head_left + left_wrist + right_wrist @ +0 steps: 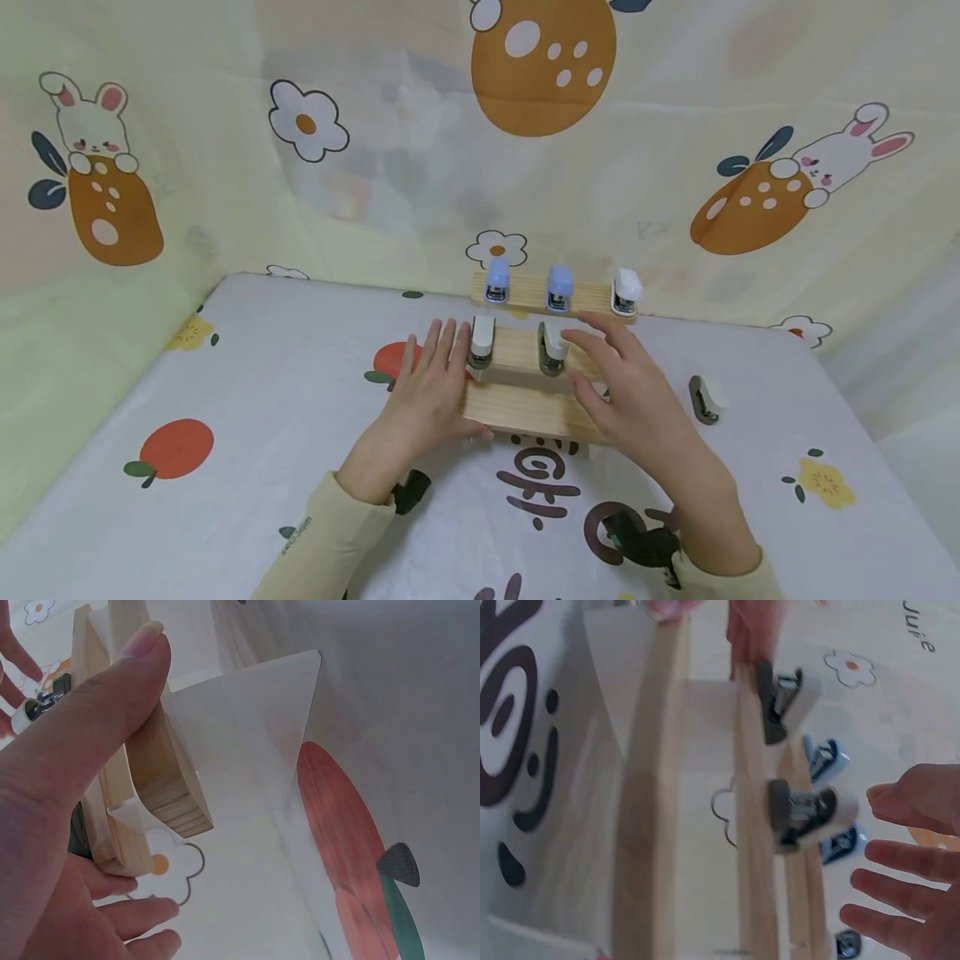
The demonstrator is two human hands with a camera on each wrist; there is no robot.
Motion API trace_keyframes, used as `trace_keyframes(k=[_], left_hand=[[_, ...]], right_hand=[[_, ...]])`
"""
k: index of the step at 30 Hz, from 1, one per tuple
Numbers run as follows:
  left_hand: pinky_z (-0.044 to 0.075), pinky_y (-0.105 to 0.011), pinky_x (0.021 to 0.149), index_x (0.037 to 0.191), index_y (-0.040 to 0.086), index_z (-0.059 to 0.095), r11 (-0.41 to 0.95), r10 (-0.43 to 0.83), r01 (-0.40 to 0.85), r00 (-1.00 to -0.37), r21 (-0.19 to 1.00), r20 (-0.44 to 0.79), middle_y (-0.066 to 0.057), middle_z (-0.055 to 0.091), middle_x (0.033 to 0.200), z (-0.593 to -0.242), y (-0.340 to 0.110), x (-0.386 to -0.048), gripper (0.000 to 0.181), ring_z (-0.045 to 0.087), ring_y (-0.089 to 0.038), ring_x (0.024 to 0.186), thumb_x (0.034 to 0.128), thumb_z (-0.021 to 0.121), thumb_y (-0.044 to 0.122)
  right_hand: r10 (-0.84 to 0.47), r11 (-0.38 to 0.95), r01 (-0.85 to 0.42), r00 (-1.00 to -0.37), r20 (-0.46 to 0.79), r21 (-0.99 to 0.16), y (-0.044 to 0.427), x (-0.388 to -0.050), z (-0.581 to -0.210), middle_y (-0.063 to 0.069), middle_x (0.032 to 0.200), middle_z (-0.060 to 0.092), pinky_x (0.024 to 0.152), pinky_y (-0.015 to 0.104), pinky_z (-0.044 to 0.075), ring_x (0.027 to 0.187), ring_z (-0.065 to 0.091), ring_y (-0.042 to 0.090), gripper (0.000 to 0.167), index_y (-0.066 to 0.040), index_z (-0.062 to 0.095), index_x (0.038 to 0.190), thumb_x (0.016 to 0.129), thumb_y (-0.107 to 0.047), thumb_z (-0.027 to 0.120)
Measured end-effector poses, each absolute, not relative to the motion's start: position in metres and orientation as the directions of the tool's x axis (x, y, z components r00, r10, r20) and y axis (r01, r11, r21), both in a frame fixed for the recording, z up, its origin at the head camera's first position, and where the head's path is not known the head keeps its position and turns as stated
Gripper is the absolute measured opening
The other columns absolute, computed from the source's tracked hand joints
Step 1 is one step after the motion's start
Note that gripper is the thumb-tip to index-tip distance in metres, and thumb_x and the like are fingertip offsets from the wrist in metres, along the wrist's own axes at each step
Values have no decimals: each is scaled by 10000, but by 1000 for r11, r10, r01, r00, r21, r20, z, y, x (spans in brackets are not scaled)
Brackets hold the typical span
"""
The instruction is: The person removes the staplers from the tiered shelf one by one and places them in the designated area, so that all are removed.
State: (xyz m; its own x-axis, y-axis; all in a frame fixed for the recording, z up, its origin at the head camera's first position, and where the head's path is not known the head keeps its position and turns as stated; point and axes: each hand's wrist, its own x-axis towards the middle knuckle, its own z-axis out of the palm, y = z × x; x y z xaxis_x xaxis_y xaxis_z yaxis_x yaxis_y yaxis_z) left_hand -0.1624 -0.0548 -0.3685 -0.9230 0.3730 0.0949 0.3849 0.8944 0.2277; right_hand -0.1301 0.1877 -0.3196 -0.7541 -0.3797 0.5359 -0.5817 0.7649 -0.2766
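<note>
In the head view, my left hand (432, 392) lies with straight fingers along the left end of a tiered wooden rack (532, 408). The left wrist view shows its thumb across the front plank (169, 787). A white mini stapler (482, 340) with a grey base stands on the middle plank beside those fingertips. Farther right on that plank stands a second white mini stapler (552, 348). My right hand (637, 392) hovers just right of it, fingers spread. In the right wrist view, a gap separates that stapler (810, 814) from the fingertips.
On the back plank (525, 292) stand two blue mini staplers (497, 279) (559, 287) and a white one (626, 292). Another white stapler (707, 400) lies on the patterned cloth right of my right hand. A printed cloth wall (405, 183) rises behind the rack.
</note>
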Motion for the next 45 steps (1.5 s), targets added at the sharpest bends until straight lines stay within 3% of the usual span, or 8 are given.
trace_keyframes(k=[8, 18, 33, 45], left_hand=[[95, -582, 1235, 1585, 24, 99, 895, 370, 383, -924, 228, 97, -204, 161, 1648, -369, -57, -163, 1400, 110, -368, 1543, 585, 882, 611], [120, -587, 1230, 1581, 15, 114, 895, 374, 392, -920, 215, 119, -213, 183, 1640, -369, -58, -162, 1398, 133, -374, 1538, 580, 884, 613], [110, -585, 1232, 1583, 20, 109, 891, 379, 395, -919, 225, 112, -213, 177, 1642, -369, -56, -161, 1387, 123, -372, 1540, 591, 882, 605], [105, -582, 1234, 1584, 21, 103, 891, 378, 392, -920, 230, 101, -211, 170, 1644, -368, -55, -162, 1386, 117, -369, 1541, 595, 884, 597]], right_hand=[[-386, 775, -554, -795, 468, -303, 172, -134, -328, 160, 1458, 472, 1006, 524, 503, 1343, 468, 351, 391, -52, 618, 1248, 872, -46, 724], [-384, 792, -525, -825, 416, -310, 166, -138, -336, 174, 1482, 439, 1038, 536, 475, 1368, 437, 365, 425, -57, 590, 1303, 894, -80, 701], [-356, 804, -504, -833, 423, -317, 163, -142, -344, 156, 1426, 416, 984, 439, 536, 1203, 560, 292, 516, -29, 506, 1378, 895, -56, 686], [-317, 781, -524, -801, 508, -340, 163, -149, -352, 152, 1351, 453, 915, 428, 568, 1171, 584, 299, 376, -4, 566, 1256, 896, -7, 675]])
